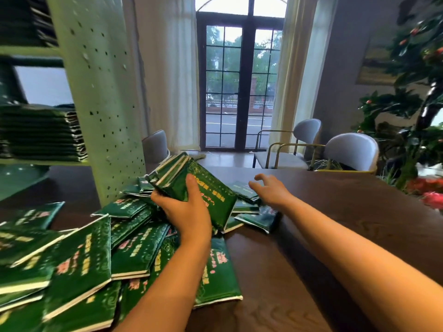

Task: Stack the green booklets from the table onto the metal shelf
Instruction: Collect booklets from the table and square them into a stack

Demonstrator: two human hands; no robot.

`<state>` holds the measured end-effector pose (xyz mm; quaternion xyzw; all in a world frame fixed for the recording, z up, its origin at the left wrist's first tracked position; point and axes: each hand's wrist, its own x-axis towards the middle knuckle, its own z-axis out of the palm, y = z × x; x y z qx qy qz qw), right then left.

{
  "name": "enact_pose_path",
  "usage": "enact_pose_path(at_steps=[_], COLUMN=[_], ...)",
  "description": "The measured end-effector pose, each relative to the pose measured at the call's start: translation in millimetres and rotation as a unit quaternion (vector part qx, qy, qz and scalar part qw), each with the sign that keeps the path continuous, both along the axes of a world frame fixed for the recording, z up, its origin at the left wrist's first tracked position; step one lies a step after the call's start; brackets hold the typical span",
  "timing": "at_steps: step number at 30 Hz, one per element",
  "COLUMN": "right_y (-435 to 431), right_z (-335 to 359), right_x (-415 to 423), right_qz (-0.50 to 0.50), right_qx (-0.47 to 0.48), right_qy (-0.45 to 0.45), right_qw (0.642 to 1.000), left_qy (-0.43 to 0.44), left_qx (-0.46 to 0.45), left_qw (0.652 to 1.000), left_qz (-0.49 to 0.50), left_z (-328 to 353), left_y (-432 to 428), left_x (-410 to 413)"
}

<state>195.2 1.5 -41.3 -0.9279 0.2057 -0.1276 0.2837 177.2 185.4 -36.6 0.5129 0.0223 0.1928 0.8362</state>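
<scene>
My left hand [185, 208] grips a small bundle of green booklets [191, 185], lifted and tilted above the pile. Loose green booklets [91, 255] lie scattered over the left and middle of the dark wooden table [323, 236]. My right hand [268, 190] hovers with spread, relaxed fingers over a few booklets [247, 204] at the pile's far right edge and holds nothing. The pale green metal shelf [98, 92] stands at the left, with a neat stack of booklets [43, 133] on its middle level and another stack [24, 20] on the level above.
The shelf's perforated upright rises just behind the pile. Grey chairs [350, 149] stand along the table's far side. A leafy plant with red flowers [417, 97] fills the right. A tall window door [239, 87] is straight ahead.
</scene>
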Motion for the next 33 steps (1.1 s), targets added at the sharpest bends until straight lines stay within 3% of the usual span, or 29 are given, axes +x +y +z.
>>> enact_pose_path(at_steps=[8, 13, 21, 26, 33], right_y=[2.8, 7.4, 16.4, 11.9, 5.0], right_z=[-7.3, 5.5, 13.5, 4.0, 6.8], right_x=[35.3, 30.7, 17.8, -3.0, -56.9], right_qz=[-0.028, -0.011, -0.012, -0.003, 0.000], right_qx=[-0.027, 0.043, 0.045, 0.092, 0.266], right_qy=[0.098, 0.113, 0.168, 0.104, -0.133], right_qw=[0.994, 0.993, 0.985, 0.990, 0.955], left_qy=[0.027, 0.035, 0.037, 0.042, 0.035], left_qx=[-0.012, -0.014, -0.005, -0.002, 0.007], left_qw=[1.000, 0.999, 0.999, 0.999, 0.999], left_qz=[0.005, 0.003, -0.015, -0.025, -0.037], left_z=[-4.1, -3.7, -4.0, -2.7, -5.2], left_y=[5.0, 3.5, 1.6, 2.8, 4.6], left_x=[7.4, 8.0, 0.5, -1.8, 0.1])
